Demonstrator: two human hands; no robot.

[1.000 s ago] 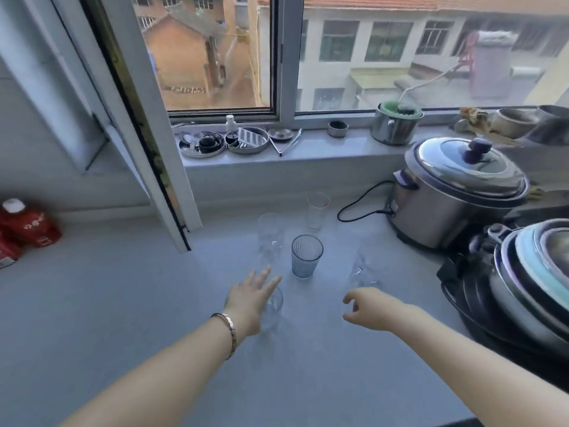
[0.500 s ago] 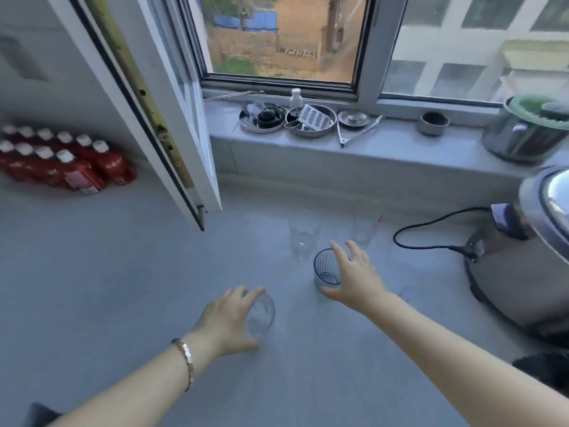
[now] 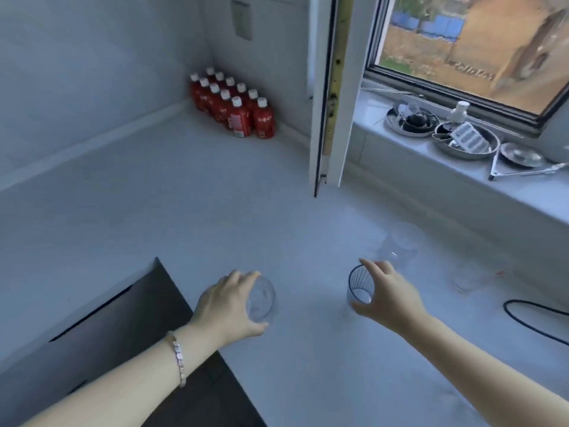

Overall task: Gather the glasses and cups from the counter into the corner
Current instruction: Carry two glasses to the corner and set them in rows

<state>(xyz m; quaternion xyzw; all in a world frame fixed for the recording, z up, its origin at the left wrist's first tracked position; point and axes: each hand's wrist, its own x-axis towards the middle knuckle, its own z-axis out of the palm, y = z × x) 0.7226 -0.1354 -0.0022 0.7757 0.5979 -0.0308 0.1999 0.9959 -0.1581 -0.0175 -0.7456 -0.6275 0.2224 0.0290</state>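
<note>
- Four drinking vessels in view, none in the corner (image 3: 212, 100) yet, so I'd call the task barely started
- left grip (image 3: 228, 306) is curled round a clear glass (image 3: 261, 298), fingers over the far side, thumb under the near side. The glass looks tipped toward the camera, and I can't tell if its base is off the tabletop (image 3: 184, 217)
- right grip (image 3: 391, 300) is wrapped on the right side of the ribbed cup (image 3: 358, 288), one finger on the rim, thumb low by the base. The cup is upright, mid-tabletop, well apart from the clear glass
- two more pieces untouched: far glass (image 3: 400, 241) just beyond the right grip, side glass (image 3: 468, 275) further right near the black cord (image 3: 535, 315). Both are faint, edges hard to make out
- the corner is back-left where the two walls meet. A pack of red bottles (image 3: 237, 109) sits in it, so the free spot is in front of or beside the pack
- open window sash (image 3: 329, 87) hangs over the tabletop between the glasses and the corner, so I see a clip risk and would keep the carry path on the near side
- left to do, by my judgement: carry the two gripped pieces across, set them by the bottles, then fetch far glass and side glass
- the tabletop further right is out of frame, so the count may be higher
</note>
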